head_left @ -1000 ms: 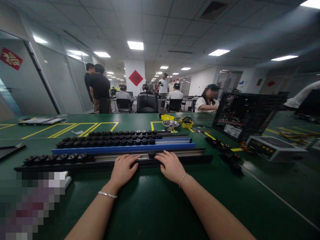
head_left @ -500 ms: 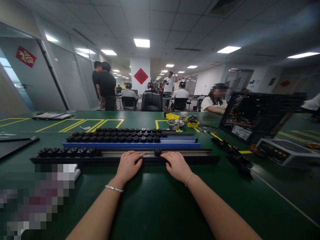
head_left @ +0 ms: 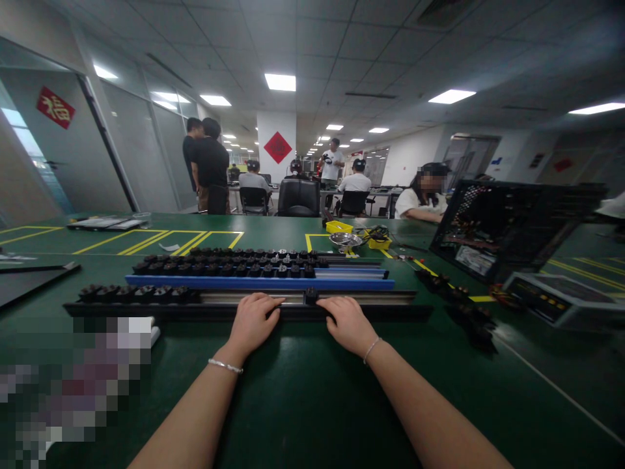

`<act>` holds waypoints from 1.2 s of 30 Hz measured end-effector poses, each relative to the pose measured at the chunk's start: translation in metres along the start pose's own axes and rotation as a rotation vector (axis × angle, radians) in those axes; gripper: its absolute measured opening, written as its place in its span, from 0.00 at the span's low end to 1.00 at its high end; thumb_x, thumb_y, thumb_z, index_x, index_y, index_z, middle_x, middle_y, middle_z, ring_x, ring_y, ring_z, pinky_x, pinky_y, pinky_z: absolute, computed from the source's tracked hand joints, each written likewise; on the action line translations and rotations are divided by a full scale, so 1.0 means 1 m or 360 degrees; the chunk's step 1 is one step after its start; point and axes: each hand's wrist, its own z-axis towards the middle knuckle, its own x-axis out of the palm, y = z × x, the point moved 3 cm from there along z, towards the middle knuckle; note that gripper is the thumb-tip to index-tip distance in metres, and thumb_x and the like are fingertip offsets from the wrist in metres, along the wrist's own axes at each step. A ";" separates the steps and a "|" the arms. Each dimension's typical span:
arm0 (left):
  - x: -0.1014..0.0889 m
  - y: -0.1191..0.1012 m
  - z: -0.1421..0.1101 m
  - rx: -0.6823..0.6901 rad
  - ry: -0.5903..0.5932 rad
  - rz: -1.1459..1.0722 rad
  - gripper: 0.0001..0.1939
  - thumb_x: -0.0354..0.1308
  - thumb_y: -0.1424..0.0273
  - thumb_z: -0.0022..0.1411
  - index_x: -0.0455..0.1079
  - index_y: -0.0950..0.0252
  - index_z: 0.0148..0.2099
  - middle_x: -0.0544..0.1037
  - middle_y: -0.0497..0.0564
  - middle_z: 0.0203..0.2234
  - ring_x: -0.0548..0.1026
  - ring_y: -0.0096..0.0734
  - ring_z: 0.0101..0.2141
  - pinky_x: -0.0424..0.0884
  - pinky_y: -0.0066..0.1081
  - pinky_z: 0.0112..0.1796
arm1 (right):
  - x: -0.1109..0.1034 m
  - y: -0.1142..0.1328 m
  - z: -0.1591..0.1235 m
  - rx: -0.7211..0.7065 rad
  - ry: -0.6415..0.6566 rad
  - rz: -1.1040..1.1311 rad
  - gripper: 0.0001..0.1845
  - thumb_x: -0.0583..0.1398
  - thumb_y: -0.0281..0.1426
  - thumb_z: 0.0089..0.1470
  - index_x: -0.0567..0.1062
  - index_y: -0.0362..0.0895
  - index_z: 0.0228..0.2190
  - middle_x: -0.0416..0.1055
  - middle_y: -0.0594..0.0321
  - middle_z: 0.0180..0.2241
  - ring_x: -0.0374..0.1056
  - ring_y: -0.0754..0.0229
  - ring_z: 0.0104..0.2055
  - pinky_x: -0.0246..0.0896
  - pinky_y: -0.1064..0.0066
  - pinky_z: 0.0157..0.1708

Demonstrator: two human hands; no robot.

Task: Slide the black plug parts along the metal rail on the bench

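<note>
A long black rail (head_left: 273, 312) with a bare metal channel lies across the table before me. A row of small black socket-like modules (head_left: 141, 294) fills its left end. One single black module (head_left: 311, 296) sits in the channel between my hands. My left hand (head_left: 254, 322) rests on the rail left of that module, fingers stretched over the channel and thumb apart. On the module's other side lies my right hand (head_left: 350, 324), fingers extended across the rail, fingertips close to the module; contact is hard to make out.
Behind stands a blue rail (head_left: 258, 283) with rows of modules. Loose black modules (head_left: 456, 303), a power supply unit (head_left: 559, 298) and an open computer case (head_left: 512, 225) are at right. Farther back are a metal bowl (head_left: 346, 241) and yellow trays (head_left: 338, 227). A person (head_left: 420, 195) sits beyond.
The view has shifted very slightly. Both hands keep their places on the rail, and the single module stays between them.
</note>
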 end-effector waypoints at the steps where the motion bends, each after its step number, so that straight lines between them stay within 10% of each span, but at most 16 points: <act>1: 0.000 0.000 0.000 -0.0001 -0.0001 0.0002 0.17 0.48 0.65 0.59 0.72 0.55 0.48 0.79 0.48 0.38 0.70 0.38 0.45 0.60 0.42 0.48 | 0.000 0.000 0.000 0.0001 0.0001 0.0005 0.24 0.52 0.25 0.50 0.69 0.48 0.49 0.69 0.61 0.49 0.61 0.60 0.53 0.45 0.62 0.55; 36: 0.001 0.004 0.001 0.0055 -0.0014 0.0014 0.16 0.48 0.64 0.60 0.73 0.53 0.47 0.79 0.49 0.38 0.71 0.39 0.44 0.62 0.43 0.45 | -0.007 -0.008 -0.001 0.0079 -0.0038 0.0041 0.20 0.52 0.27 0.51 0.72 0.50 0.45 0.73 0.62 0.45 0.65 0.58 0.49 0.44 0.57 0.56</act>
